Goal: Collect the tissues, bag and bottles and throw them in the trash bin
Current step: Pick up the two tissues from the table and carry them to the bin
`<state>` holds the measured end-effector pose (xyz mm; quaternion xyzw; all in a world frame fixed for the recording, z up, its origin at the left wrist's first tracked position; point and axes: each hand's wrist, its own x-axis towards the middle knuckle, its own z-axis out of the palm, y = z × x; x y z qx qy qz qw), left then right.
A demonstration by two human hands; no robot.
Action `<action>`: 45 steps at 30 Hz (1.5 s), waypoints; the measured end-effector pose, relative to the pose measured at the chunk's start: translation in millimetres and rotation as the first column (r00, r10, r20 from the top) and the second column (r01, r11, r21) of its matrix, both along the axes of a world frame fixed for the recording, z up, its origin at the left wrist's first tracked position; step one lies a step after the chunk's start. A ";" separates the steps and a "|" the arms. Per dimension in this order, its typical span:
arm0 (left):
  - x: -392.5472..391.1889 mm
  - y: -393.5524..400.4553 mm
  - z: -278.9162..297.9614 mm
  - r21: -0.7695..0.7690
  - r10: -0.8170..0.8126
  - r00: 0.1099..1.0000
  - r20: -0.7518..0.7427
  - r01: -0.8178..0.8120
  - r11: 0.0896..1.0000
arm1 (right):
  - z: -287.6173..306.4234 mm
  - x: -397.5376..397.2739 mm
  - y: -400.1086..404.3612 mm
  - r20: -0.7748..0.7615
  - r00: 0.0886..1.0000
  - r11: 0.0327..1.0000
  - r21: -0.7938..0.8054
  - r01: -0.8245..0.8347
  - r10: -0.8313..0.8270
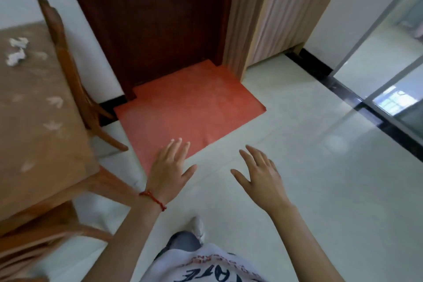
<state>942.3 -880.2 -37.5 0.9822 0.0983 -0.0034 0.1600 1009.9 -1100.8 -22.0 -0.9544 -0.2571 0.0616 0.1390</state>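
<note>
Head view, left hand [170, 167] and right hand [258, 173] empty, fingers spread, crumpled tissues [16, 51] on table [39, 144].

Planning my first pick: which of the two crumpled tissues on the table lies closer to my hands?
The lower tissue, nearer the table's front. The other tissue sits behind it, farther from the open left hand.

just the one wide head cam, looking forward and steeply down from standing height, floor [297, 167] and red mat [190, 107] mid-frame, table [34, 133] close at left, door [155, 18] up top
</note>
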 end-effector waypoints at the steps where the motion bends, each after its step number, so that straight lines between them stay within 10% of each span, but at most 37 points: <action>1: 6.5 9.5 0.4 0.001 0.024 1.000 0.001 -0.024 1.000 | 1.1 12.6 13.3 0.012 1.000 1.000 0.005 -0.026 0.026; 45: 386.5 441.9 7.7 0.054 0.565 0.824 -0.044 -0.563 0.825 | -7.2 502.4 522.1 -0.047 0.841 0.843 0.031 -0.537 0.538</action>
